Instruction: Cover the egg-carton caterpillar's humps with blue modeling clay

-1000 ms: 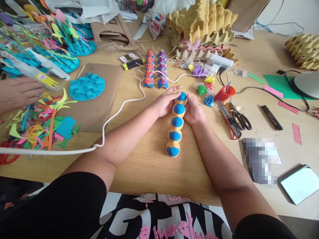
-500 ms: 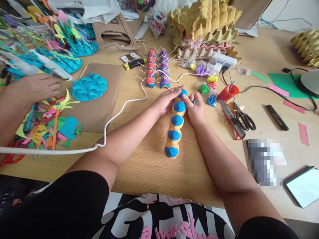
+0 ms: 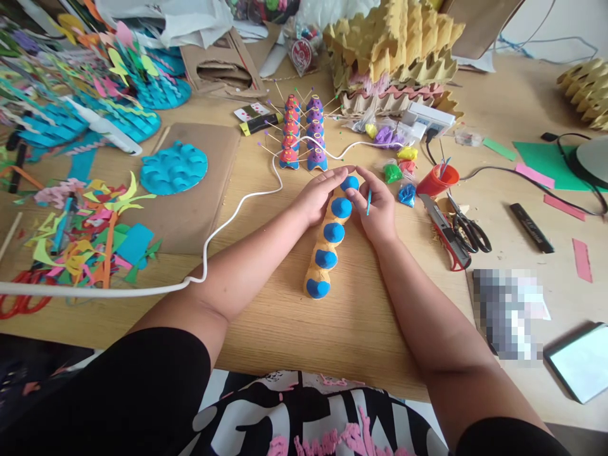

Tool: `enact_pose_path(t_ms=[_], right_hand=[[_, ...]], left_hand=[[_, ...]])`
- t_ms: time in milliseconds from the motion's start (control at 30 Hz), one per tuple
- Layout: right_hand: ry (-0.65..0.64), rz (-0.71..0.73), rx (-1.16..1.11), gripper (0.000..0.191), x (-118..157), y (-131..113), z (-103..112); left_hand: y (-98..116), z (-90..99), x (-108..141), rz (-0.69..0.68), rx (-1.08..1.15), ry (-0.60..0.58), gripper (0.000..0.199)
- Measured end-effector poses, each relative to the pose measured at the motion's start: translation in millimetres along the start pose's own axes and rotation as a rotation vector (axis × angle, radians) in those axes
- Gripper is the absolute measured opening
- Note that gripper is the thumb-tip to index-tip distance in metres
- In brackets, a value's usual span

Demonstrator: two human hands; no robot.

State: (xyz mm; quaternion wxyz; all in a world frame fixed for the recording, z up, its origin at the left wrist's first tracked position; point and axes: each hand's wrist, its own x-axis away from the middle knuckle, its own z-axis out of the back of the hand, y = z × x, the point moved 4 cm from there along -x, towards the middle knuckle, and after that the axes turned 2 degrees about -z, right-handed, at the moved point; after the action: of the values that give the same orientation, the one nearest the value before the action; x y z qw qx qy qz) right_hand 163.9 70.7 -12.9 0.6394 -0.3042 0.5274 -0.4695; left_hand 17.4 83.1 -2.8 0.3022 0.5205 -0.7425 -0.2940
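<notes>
An egg-carton strip (image 3: 327, 246) lies lengthwise on the table before me, coated in orange clay with a blue clay cap on each bump. My left hand (image 3: 317, 196) is wrapped along the left side of its far end. At the right of that end, my right hand (image 3: 379, 208) has its thumb on the farthest blue cap, and its index finger reaches over to meet my left fingertips. A thin blue stick (image 3: 369, 201) is tucked in my right fingers. Just beyond stand a red caterpillar-like strip (image 3: 290, 133) and a purple one (image 3: 315, 133), both with pins sticking out.
Clay packets (image 3: 392, 172), a red cup (image 3: 439, 180), a utility knife (image 3: 446, 234) and scissors (image 3: 468, 231) lie to the right. Egg trays (image 3: 394, 57) are stacked behind. Paper scraps (image 3: 95, 234) cover the left. A white cable (image 3: 242, 196) crosses my left forearm.
The strip's near end has swung a little left. My right index finger has stretched over the far end. Another person's hand at the left has gone out of view.
</notes>
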Motion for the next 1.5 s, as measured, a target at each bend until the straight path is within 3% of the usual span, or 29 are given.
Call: enact_pose_path(t_ms=[167,300,433,567,867,1000,1100,1167,1300,1500], right_hand=[[-0.013,-0.007,-0.012,0.064,1,-4,-2],[-0.013,-0.032,-0.004,0.062,1,-7,-1],[-0.039,-0.048,-0.001,0.068,-1,-5,-3],[-0.054,-0.078,-0.045,0.078,-2,0,-5],[-0.065,-0.051,-0.003,0.064,-5,1,-7],[-0.042,-0.101,-0.065,0.063,-5,5,-4],[-0.039,-0.072,-0.04,0.058,-5,5,-4],[-0.063,-0.032,0.029,0.05,-5,4,-5],[-0.116,-0.007,0.208,0.032,-3,2,-10],[-0.152,-0.058,0.219,0.037,-6,9,-11]], left_hand=[[0,-0.9,1,0.082,0.051,0.047,0.04],[3,-3.9,2,0.107,0.015,0.068,0.049],[4,-4.6,2,0.106,0.03,0.087,0.049],[2,1.9,-2,0.108,0.054,0.127,0.036],[-9,5.9,-10,0.017,-0.087,0.188,0.043],[-2,5.0,4,0.02,-0.268,0.251,0.041],[14,10.8,20,-0.155,-0.616,0.255,0.026],[19,19.6,30,-0.236,-0.682,0.265,0.016],[16,30.2,40,-0.392,-0.982,0.202,0.03],[2,28.1,28,-0.365,-1.036,0.164,0.042]])
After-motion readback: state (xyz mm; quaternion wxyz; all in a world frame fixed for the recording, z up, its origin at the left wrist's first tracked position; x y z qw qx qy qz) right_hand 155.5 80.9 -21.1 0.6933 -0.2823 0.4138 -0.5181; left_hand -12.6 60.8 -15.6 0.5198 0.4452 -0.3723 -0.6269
